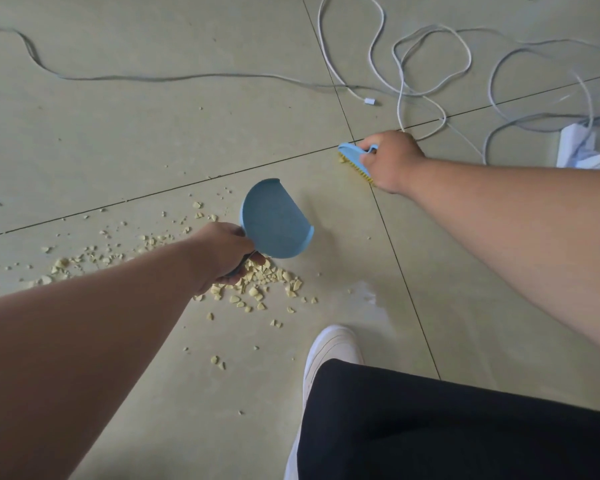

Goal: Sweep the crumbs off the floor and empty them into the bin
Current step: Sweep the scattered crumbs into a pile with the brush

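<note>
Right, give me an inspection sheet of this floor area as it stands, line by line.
Surface: pale tiled floor with dark grout lines; a wet-looking patch near the shoe.
Job's things: yellow crumbs scattered left and centre; blue dustpan, empty; blue brush with yellow bristles on the floor, apart from the main pile. Bin: nothing seen.
Clutter: white crumpled item at right edge.
Hands: left hand grips the dustpan handle; right hand grips the brush.
Cables: white cables looped top right; grey cable across the top.
Surroundings: white shoe, dark trouser leg.
</note>
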Demonstrator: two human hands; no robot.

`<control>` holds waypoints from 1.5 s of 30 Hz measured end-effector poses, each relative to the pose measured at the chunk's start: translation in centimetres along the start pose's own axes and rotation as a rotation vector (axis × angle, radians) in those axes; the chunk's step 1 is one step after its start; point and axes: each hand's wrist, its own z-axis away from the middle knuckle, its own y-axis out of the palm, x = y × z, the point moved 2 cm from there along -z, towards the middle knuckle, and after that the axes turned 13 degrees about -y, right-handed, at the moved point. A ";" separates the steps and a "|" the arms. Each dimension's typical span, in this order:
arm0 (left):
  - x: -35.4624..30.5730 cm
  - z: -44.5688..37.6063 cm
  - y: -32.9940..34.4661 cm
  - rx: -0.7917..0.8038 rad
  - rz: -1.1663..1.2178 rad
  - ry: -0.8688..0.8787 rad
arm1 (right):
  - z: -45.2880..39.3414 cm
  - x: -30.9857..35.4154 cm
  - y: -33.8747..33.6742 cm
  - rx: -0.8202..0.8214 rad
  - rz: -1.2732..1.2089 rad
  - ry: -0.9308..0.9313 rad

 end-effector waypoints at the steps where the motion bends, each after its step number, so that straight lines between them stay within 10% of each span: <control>1: 0.4 0.2 -0.2 -0.006 -0.002 -0.003 | 0.4 0.7 0.3 0.024 -0.008 -0.023; 11: 8.0 3.7 -2.7 -0.078 0.036 -0.013 | 7.5 7.6 5.8 0.343 -0.019 -0.338; 18: 14.6 4.4 -3.6 -0.096 0.035 -0.038 | 8.5 1.9 2.0 0.065 0.182 -0.117; 24: 17.8 4.3 -3.1 -0.083 0.047 -0.032 | 13.2 -2.9 3.3 0.284 0.385 0.040; 45: 20.8 2.5 -7.8 -0.012 0.121 -0.033 | 11.8 11.2 5.9 0.359 0.092 -0.027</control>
